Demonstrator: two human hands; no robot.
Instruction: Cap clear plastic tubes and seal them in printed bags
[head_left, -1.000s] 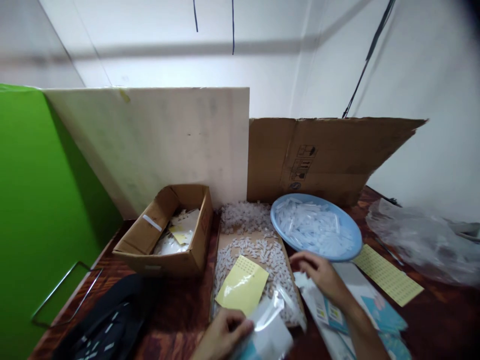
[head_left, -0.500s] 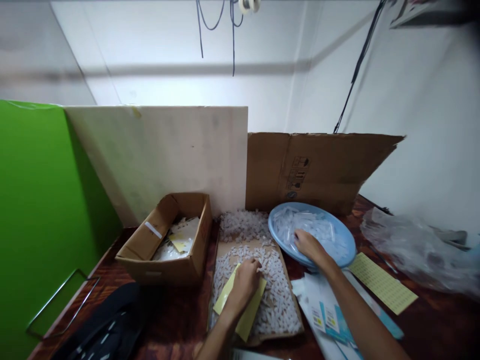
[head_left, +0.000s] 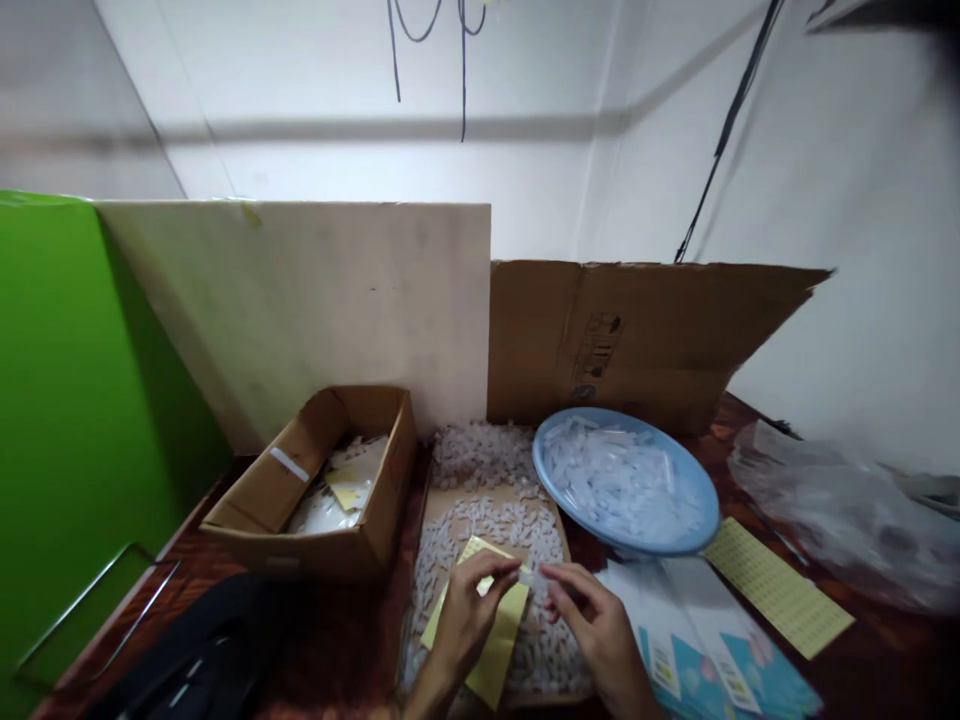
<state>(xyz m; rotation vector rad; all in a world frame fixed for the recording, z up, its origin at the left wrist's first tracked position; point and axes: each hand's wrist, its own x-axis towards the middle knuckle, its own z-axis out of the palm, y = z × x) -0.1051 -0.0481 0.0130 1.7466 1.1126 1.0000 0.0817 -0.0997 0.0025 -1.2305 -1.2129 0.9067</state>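
Observation:
My left hand [head_left: 474, 605] is closed in a pinch over a yellow label sheet [head_left: 499, 655]. Facing it, my right hand [head_left: 596, 620] also pinches, its fingertips almost meeting the left ones. Between them is a small translucent plastic piece [head_left: 533, 578], blurred; where one part ends and another begins cannot be made out. Beneath both hands lies a shallow cardboard tray [head_left: 457, 498] strewn with small white plastic pieces [head_left: 442, 530]. A blue basin [head_left: 709, 520] full of clear plastic tubes [head_left: 611, 470] stands behind my right hand.
To the left is an open cardboard box [head_left: 300, 550] holding sheets and scraps. Printed white-and-teal packets [head_left: 712, 640], another yellow label sheet [head_left: 780, 585] and a clear plastic bag [head_left: 840, 510] lie to the right. A dark item [head_left: 195, 650] lies front left; upright boards [head_left: 315, 300] close off the back.
My right hand has left the blue basin and come down and left to meet my left hand above the tray. The view has shifted slightly.

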